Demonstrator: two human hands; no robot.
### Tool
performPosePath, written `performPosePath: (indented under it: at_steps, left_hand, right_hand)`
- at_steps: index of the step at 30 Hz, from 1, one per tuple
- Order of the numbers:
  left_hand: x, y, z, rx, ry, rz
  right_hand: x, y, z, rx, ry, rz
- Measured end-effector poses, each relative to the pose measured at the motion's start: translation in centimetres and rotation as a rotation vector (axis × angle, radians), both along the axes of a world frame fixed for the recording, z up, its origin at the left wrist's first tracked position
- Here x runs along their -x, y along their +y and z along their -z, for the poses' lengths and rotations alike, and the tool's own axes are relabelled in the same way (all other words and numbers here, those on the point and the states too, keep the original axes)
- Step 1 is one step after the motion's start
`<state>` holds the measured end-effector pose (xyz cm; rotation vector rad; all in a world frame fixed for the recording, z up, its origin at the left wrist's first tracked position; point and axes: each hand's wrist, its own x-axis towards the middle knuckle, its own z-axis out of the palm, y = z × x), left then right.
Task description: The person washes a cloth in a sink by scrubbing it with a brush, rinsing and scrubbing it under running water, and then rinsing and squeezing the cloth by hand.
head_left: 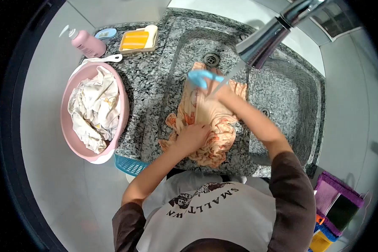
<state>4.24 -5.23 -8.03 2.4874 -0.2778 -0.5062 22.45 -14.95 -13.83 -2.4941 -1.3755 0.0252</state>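
Observation:
Under a running faucet point(262, 42), a peach cloth with orange patterns point(222, 130) lies wet and bunched in the left basin of the granite sink point(189, 42). My left hand point(193, 136) presses on the cloth near its middle, its fingers wrapped into the fabric. Farther up, my right hand point(216, 86) is smeared by motion and grips a light blue brush point(203, 77) over the cloth. The brush's underside is hidden. Water falls beside my right hand.
A pink basin point(124, 122) with white clothes point(96, 105) stands at the left. Behind it are a pink pump bottle point(88, 44), a white-handled brush point(111, 58), a blue oval item point(106, 33) and a soap tray point(138, 50). A second basin point(281, 101) lies at the right.

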Motion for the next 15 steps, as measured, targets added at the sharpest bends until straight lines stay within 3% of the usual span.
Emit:
performPosePath:
  at_steps: [3,5,7,9,10,13,15]
  left_hand:
    - [-0.1,0.6,0.0,0.1,0.038,-0.026]
    - [0.5,1.2,-0.9,0.075,-0.028,-0.029]
    - [0.9,1.4,-2.4,0.052,-0.11,-0.025]
    - [2.0,0.9,-3.6,-0.208,-0.323,0.013]
    - [2.3,0.3,-2.7,-0.205,-0.332,0.026]
    - [2.3,-1.0,0.7,-0.245,-0.322,0.07]
    - [0.9,-1.2,1.0,-0.211,-0.194,0.059]
  right_hand:
    - [-5.3,0.6,0.6,0.076,-0.208,0.11]
    - [-6.7,-1.1,-0.6,0.095,0.047,0.404]
    - [-5.3,-4.4,-3.2,0.006,0.08,0.468]
    - [-2.6,-9.1,-4.6,-0.103,0.193,0.561]
    - [-1.2,-11.7,-4.8,-0.134,0.265,0.605]
    - [3.1,-19.5,-2.1,-0.012,0.404,0.829]
    - [4.9,-25.2,3.3,0.087,0.55,0.938]
